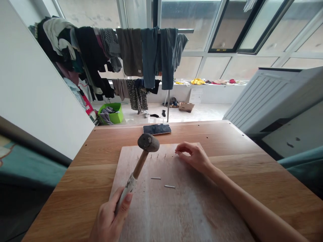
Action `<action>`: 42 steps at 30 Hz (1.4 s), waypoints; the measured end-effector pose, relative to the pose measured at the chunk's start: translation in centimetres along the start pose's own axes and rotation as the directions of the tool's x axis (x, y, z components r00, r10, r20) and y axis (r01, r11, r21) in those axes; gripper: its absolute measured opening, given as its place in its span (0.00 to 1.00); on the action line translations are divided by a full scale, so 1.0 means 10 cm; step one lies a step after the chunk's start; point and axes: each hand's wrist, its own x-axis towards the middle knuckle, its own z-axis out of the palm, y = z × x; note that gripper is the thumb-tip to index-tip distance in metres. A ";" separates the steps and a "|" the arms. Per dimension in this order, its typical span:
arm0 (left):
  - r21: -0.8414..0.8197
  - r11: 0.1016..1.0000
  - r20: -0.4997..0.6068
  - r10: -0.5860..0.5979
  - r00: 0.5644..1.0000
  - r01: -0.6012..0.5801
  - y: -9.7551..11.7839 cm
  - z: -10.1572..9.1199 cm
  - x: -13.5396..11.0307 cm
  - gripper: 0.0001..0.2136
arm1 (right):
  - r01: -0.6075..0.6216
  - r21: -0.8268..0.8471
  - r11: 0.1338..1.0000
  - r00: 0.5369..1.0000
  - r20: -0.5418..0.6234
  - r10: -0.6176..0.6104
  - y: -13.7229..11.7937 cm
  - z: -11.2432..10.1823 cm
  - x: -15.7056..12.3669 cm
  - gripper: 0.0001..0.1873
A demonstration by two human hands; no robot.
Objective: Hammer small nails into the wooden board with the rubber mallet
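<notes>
My left hand (111,216) grips the handle of a hammer (141,158). Its dark rounded head is raised over the far part of a wooden board (181,208). My right hand (193,155) rests on the board's far right area, fingertips pinched together on a small upright nail (176,154). A short row of nails (157,156) stands in the board between the hammer head and my right hand. Two loose nails (163,182) lie flat in the middle of the board.
The board lies on a wooden table (239,168). A phone (156,129) lies at the table's far edge. Beyond it stand a clothes rack (141,53) hung with garments, a green basket (112,113) and a white panel (272,97) to the right.
</notes>
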 end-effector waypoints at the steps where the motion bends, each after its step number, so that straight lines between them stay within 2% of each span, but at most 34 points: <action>1: 0.000 1.000 -0.004 0.002 1.000 -0.002 -0.01 0.00 0.00 0.28 | 0.011 0.000 1.000 1.000 0.011 -0.011 -0.03 0.02 -0.01 0.04; 10: 0.024 0.999 -0.028 -0.027 0.999 0.028 0.00 0.00 -0.02 0.28 | 0.115 -0.065 0.991 0.992 0.063 -0.110 -0.20 0.03 -0.02 0.06; 14: 0.024 0.999 -0.030 -0.039 0.999 0.040 0.00 0.01 -0.01 0.29 | 0.103 -0.072 0.992 0.992 0.074 -0.097 -0.19 0.04 -0.02 0.07; 18: 0.070 0.997 -0.001 -0.038 0.999 0.038 0.06 -0.02 0.04 0.31 | 0.067 -0.068 0.995 0.997 0.053 -0.063 -0.15 0.05 -0.02 0.14; 23: 0.197 0.975 0.097 0.084 0.992 -0.102 0.16 -0.05 0.14 0.27 | 0.034 -0.059 0.998 0.999 0.027 -0.032 -0.12 0.06 0.00 0.22; 26: 0.306 0.930 0.117 0.174 0.978 -0.202 0.22 -0.01 0.19 0.25 | -0.001 -0.054 0.999 1.000 0.012 0.002 -0.13 0.07 0.00 0.27; 28: 0.371 0.899 0.152 0.189 0.970 -0.233 0.26 0.04 0.21 0.25 | -0.023 -0.052 0.998 1.000 0.003 0.023 -0.13 0.09 0.00 0.29; 31: 0.423 0.878 0.201 0.149 0.968 -0.223 0.30 0.09 0.23 0.26 | -0.027 -0.048 0.998 1.000 0.011 0.027 -0.12 0.09 -0.01 0.29; 34: 0.398 0.897 0.162 0.140 0.977 -0.195 0.29 0.05 0.21 0.28 | -0.020 -0.081 0.997 0.999 0.033 0.023 -0.14 0.00 -0.01 0.29; 36: 0.354 0.922 0.129 0.116 0.985 -0.154 0.25 -0.01 0.20 0.30 | -0.008 -0.140 0.990 0.999 0.050 0.015 -0.23 -0.11 -0.02 0.21; 38: 0.305 0.946 0.102 0.080 0.991 -0.108 0.19 -0.08 0.18 0.31 | 0.029 -0.193 0.981 0.993 0.116 -0.007 -0.40 -0.23 -0.05 0.10; 39: 0.277 0.957 0.083 0.066 0.994 -0.087 0.16 -0.10 0.16 0.31 | 0.066 -0.206 0.976 0.982 0.186 -0.027 -0.51 -0.27 -0.07 0.06; 40: 0.250 0.966 0.055 0.050 0.997 -0.063 0.14 -0.11 0.15 0.31 | 0.114 -0.210 0.971 0.961 0.273 -0.053 -0.63 -0.28 -0.10 0.05; 42: 0.196 0.981 -0.002 0.010 1.000 -0.009 0.11 -0.10 0.11 0.31 | 0.244 -0.220 0.945 0.877 0.465 -0.118 -0.86 -0.22 -0.18 0.07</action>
